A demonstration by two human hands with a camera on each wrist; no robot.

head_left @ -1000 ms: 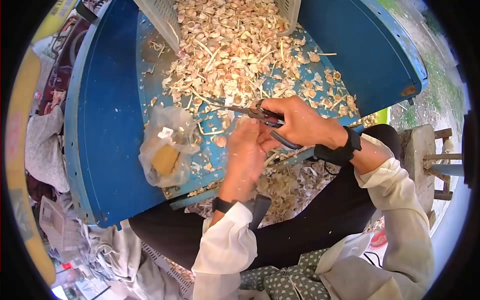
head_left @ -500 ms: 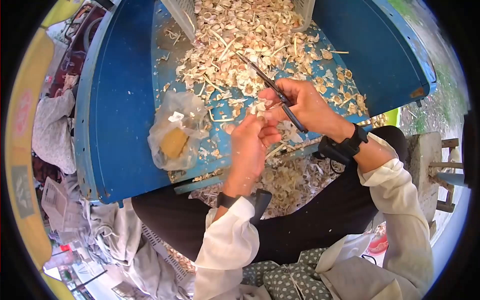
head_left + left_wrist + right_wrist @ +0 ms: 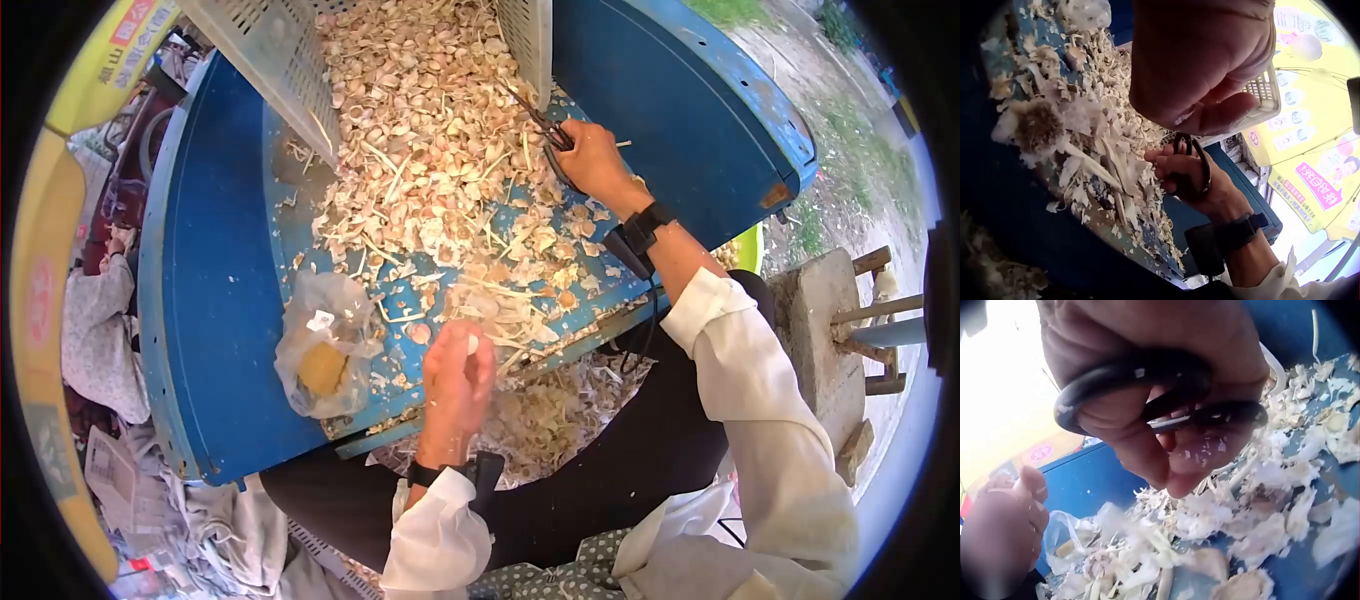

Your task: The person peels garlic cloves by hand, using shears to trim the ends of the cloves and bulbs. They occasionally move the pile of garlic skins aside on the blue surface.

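In the head view the left hand (image 3: 458, 375) holds a small white peeled clove (image 3: 472, 344) between thumb and fingers, above the tray's near edge. The right hand (image 3: 600, 168) grips black-handled scissors (image 3: 552, 140) at the right side of the garlic pile (image 3: 430, 130), blades pointing up and left. In the right wrist view the dark handle loops (image 3: 1141, 372) lie around the right hand's fingers, with bits of skin stuck to the fingertips. The left wrist view shows the left hand (image 3: 1204, 69) curled, with a little white showing at its fingers.
A white perforated crate (image 3: 290, 75) lies at the back of the blue tray (image 3: 215, 300). A clear plastic bag (image 3: 330, 345) with a tan lump sits at left. Papery skins and stems litter the near edge. A stool (image 3: 825, 340) stands at right; another person's sleeve (image 3: 105, 325) shows at left.
The hands, together before, are now apart. The right hand has moved up and right with the scissors to the pile; the left stays near the edge, a white clove now visible in it.
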